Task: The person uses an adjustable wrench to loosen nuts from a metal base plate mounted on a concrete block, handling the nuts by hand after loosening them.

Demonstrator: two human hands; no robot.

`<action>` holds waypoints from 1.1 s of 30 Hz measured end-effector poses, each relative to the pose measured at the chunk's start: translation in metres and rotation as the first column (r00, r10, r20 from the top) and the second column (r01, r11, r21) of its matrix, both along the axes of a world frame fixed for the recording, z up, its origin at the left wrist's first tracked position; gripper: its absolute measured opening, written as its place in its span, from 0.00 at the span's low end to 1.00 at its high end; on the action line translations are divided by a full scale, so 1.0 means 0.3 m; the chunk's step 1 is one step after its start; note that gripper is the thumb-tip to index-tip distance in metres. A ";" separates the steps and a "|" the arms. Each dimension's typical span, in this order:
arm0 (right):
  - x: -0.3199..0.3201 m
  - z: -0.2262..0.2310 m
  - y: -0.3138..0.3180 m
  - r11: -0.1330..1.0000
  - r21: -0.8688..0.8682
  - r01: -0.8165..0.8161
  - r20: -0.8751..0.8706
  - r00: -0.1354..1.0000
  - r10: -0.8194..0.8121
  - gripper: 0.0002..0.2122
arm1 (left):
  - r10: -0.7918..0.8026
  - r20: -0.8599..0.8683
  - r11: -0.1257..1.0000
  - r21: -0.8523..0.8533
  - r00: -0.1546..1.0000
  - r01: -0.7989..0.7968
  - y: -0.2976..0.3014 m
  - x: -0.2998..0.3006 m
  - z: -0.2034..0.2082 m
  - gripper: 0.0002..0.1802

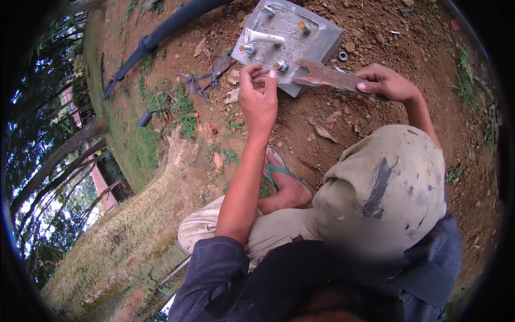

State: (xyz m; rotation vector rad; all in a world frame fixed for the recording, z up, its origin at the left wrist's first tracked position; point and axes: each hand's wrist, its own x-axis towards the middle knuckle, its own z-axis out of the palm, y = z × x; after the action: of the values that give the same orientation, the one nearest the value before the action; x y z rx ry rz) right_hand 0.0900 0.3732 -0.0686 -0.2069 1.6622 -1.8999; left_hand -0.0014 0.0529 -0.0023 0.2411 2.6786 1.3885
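A person's right hand (pixel 383 83) gripped the handle of a flat, rust-brown metal wrench (pixel 335 78), fingers wrapped firmly around it, beside a square grey concrete block (pixel 328 38) set on reddish-brown soil (pixel 316 121). The wrench reached over the block's near right edge, its forked end lying just beside a silver bolt with a nut (pixel 280 65) near the block's closest corner; whether the two touched could not be told.

The left hand (pixel 259 102) hovered by the block's near left edge, its fingers loosely half-curled and the thumb raised; whether they enclosed anything small could not be told.

Three more upright metal bolts rose from the block: a rust-topped one (pixel 247 48) near the left corner, a silvery one (pixel 265 9) toward the far corner and an orange-rusted one (pixel 303 27) toward the right corner. A white tube (pixel 264 37) lay across the rough top between them. A loose silver hex nut (pixel 343 56) sat on the soil just off the block's right edge, while a long black pipe (pixel 171 27) stretched beyond the far left side.
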 end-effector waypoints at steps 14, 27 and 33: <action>0.313 -0.157 -0.055 0.948 0.059 0.312 0.173 0.932 -0.318 0.12 | -0.743 -0.003 0.531 -0.610 0.669 0.588 0.065 -0.183 0.062 0.13; 0.309 -0.183 -0.043 0.911 0.166 0.378 0.259 0.874 -0.410 0.12 | -0.760 -0.045 0.448 -0.760 0.649 0.472 0.052 -0.151 0.031 0.16; 0.305 -0.211 -0.029 0.929 0.164 0.332 0.240 0.900 -0.364 0.12 | -0.902 0.048 0.201 -0.833 0.430 0.515 0.071 -0.242 0.096 0.18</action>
State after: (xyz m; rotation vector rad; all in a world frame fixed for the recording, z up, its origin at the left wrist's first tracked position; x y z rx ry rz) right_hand 0.1814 0.3645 -0.1319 0.4089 1.7010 -1.9657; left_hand -0.0739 0.0743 0.0266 1.6863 2.4309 -0.2133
